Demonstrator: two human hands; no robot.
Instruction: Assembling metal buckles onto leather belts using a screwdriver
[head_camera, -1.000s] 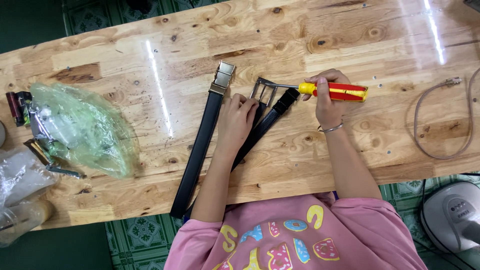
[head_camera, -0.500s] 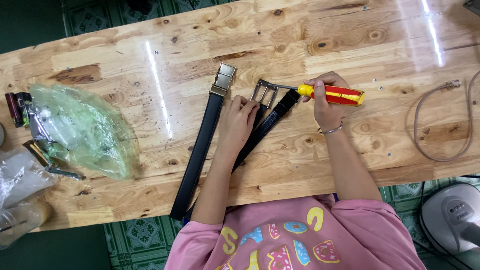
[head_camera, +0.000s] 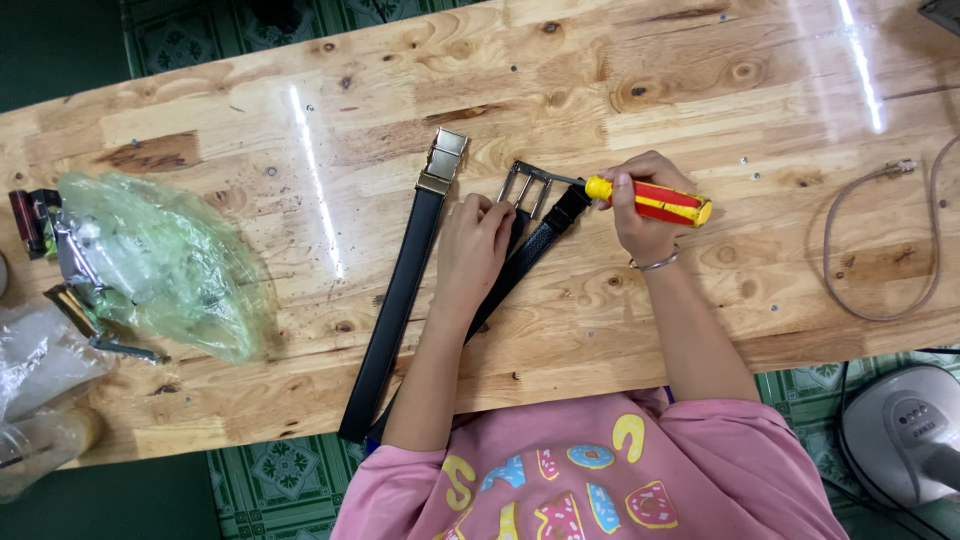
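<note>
Two black leather belts on the glossy knotty wooden table (head_camera: 700, 80), head view. Left hand (head_camera: 472, 245) lies flat, fingers extended, pinning the textured black belt (head_camera: 530, 255) just below its silver frame buckle (head_camera: 525, 185). Right hand (head_camera: 645, 210) fisted around red-and-yellow-handled screwdriver (head_camera: 650, 200), tip at the buckle. Smooth black belt with gold clamp buckle (head_camera: 405, 290) lies just beside, left.

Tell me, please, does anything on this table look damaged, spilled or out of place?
Nothing stands out. The right hand holds a screwdriver at a belt buckle; the left hand presses that belt. A second belt lies straight.
</note>
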